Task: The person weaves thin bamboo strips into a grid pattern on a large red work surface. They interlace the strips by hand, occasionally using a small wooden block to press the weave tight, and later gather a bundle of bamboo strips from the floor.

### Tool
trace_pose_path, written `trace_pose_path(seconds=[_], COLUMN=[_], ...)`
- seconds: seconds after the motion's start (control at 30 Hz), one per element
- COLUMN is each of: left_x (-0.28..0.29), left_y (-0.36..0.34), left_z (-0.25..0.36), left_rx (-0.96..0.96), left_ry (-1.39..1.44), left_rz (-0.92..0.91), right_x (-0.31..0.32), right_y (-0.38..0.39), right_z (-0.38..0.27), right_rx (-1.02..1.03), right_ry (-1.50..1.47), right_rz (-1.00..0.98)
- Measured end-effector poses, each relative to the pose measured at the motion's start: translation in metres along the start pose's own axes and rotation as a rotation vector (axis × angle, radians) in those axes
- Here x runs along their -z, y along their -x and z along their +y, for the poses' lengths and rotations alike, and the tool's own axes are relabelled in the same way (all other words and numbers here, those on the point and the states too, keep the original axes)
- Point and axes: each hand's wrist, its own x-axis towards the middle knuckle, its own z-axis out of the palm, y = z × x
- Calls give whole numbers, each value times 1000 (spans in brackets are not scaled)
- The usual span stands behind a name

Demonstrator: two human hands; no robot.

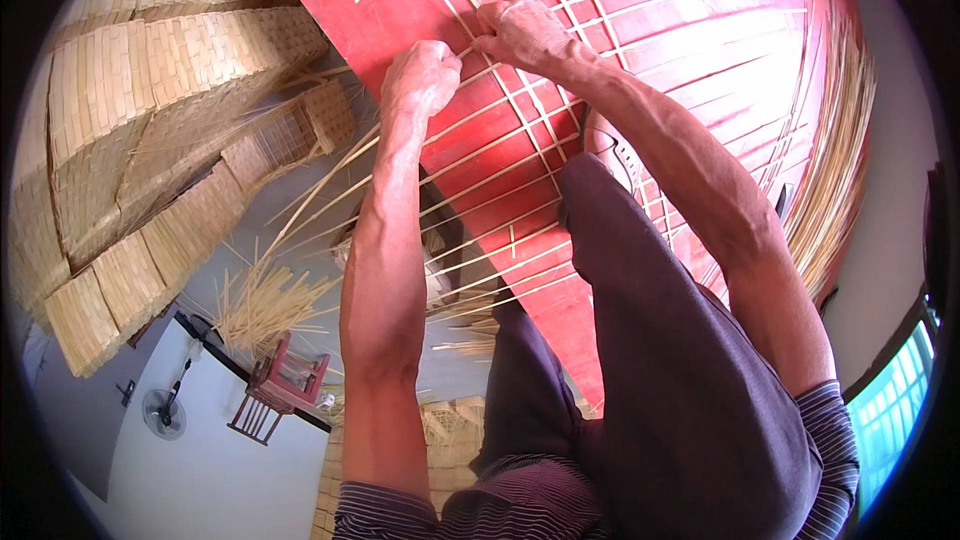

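Thin pale bamboo strips (533, 123) cross each other in an open lattice on a red board (470, 185). At the lattice's far left side my left hand (425, 78) is closed in a fist around a bamboo strip. Just right of it, my right hand (525, 32) bends its fingers and thumb onto the same strip, close to where strips cross. A short gap separates the two hands. Their fingertips are partly hidden. My shoe (612, 148) rests on the board, partly over the lattice, below my right forearm.
Stacked woven mats (170, 70) fill the far left. Loose strips (265, 310) lie on the grey floor below them, near a red wooden stool (285, 380) and a fan (165, 413). A thick bundle of long strips (835, 150) runs along the board's right side.
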Motion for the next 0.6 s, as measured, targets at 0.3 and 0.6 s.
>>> trace_pose_path(seconds=[0.3,0.6], left_x=[2,-17], left_y=[13,62], left_z=[50,-16], left_rx=[101,-375], left_ry=[-159,-75], left_rz=[104,727], right_x=[-2,9], right_y=[-2,12], right_z=[-3,-8], right_rx=[-49,-96], right_ry=[43,6], right_rz=[-9,-242])
